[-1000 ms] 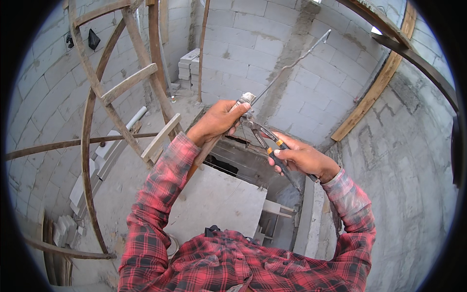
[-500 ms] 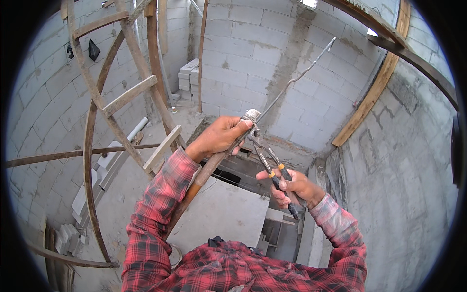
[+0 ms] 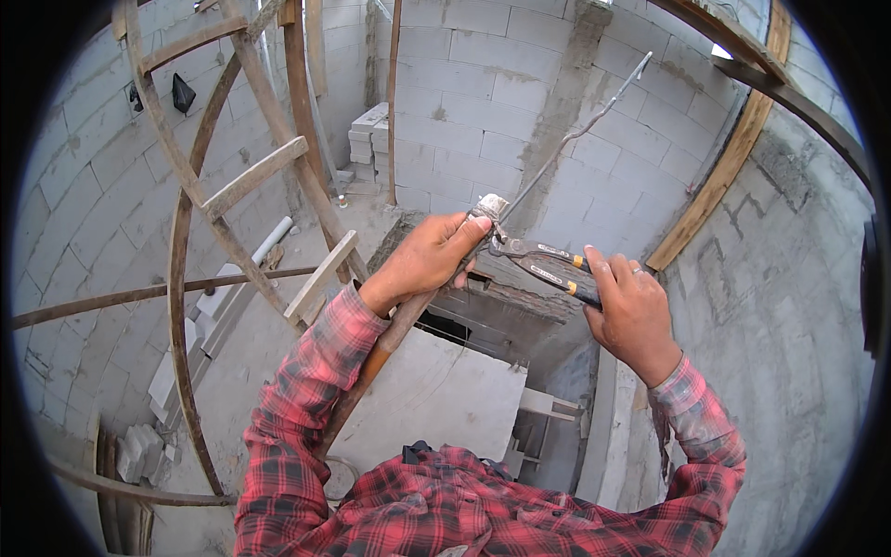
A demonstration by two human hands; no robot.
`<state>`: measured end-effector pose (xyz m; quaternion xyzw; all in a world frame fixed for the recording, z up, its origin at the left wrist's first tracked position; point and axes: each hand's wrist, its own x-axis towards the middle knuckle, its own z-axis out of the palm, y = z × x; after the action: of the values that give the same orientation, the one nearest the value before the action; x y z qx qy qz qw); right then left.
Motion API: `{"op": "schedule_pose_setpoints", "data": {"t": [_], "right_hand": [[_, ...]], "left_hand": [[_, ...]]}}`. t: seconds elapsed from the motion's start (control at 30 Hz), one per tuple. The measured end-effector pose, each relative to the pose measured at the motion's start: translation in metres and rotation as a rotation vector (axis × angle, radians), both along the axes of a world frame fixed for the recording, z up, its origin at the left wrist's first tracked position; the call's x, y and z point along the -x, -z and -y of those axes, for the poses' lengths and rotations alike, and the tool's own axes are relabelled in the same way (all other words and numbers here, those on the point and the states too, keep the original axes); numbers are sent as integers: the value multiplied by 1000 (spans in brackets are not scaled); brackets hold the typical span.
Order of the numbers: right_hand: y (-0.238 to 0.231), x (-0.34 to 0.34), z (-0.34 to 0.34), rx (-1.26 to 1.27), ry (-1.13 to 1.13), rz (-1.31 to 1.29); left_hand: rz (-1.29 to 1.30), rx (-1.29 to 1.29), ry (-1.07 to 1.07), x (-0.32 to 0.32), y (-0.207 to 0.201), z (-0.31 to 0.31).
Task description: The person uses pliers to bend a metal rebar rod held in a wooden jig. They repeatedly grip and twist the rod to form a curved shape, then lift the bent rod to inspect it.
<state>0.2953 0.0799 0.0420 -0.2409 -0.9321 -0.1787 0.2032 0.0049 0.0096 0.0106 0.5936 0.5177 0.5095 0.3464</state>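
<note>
My left hand (image 3: 422, 258) is wrapped around a wooden pole (image 3: 385, 343) just below its whitish top end (image 3: 491, 206), with the thumb pressed near the top. Alongside that end, a thin, slightly bent metal rod (image 3: 577, 133) stretches up and to the right to a hooked tip. Dark wire appears to bind rod and pole together; fingers partly hide the binding. My right hand (image 3: 633, 311) is closed on the handles of a pair of pincers (image 3: 549, 264) with black and yellow grips. Their jaws are at the binding, beside my left thumb.
A wooden ladder (image 3: 255, 176) and curved poles stand at left. Pale blocks (image 3: 369, 139) are stacked by the back wall. Below me lies a flat grey slab (image 3: 436, 390), with a dark gap (image 3: 445, 325) behind it. A timber beam (image 3: 715, 186) leans along the right wall.
My right hand has swung up and right, turning the pincers from pointing steeply down to nearly level, their jaws still at the binding. My left hand keeps its grip on the pole.
</note>
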Motion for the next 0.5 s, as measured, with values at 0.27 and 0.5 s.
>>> {"op": "schedule_pose_setpoints", "data": {"t": [0.27, 0.5], "right_hand": [[-22, 12, -9, 905, -61, 184], [3, 0, -28, 2231, -123, 92]], "left_hand": [[-34, 11, 42, 5, -14, 11], [100, 22, 178, 3, -16, 6]]}}
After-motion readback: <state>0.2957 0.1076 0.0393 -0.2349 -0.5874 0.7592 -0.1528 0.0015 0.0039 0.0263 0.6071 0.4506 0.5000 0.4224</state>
